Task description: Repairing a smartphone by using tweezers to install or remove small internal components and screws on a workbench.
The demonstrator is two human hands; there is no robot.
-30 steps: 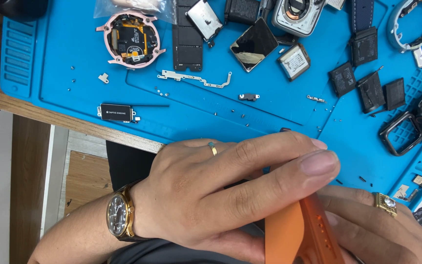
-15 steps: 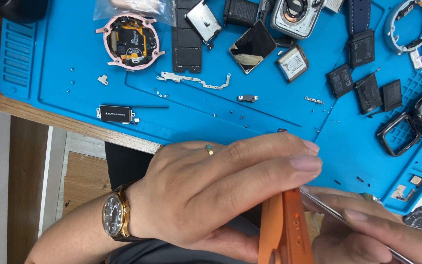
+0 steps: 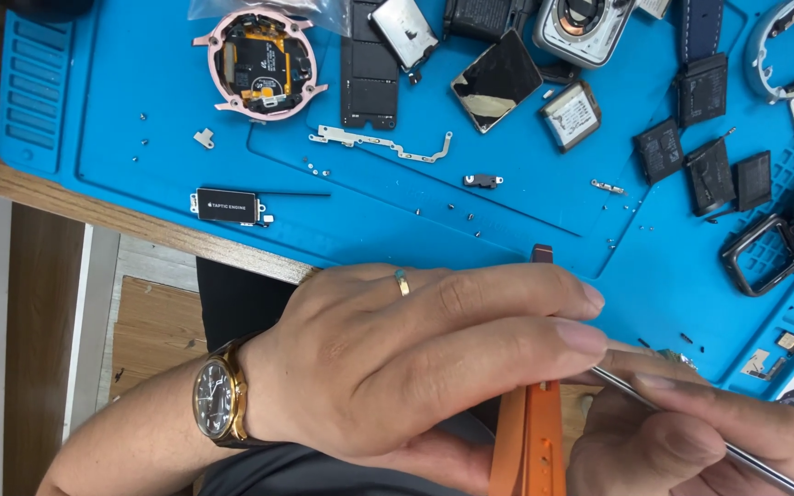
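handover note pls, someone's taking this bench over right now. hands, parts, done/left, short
Left hand: closed over the top end of the orange watch strap, holding it at the bench edge.
Right hand: pinching a thin metal probe, tip at the strap's end under the left fingers.
Blue mat: opened pink round watch case, square screen, flat black modules, loose screws.
Done: several watches opened up.
Left: strap end is being worked; whether anything has come free is hidden.

Left hand [image 3: 388, 367] over strap [image 3: 527, 441] at 6 o'clock; right hand [image 3: 691, 432] at 5; mat [image 3: 526, 230] on tabletop [image 3: 140, 225]; round case [image 3: 259, 64] at 11.
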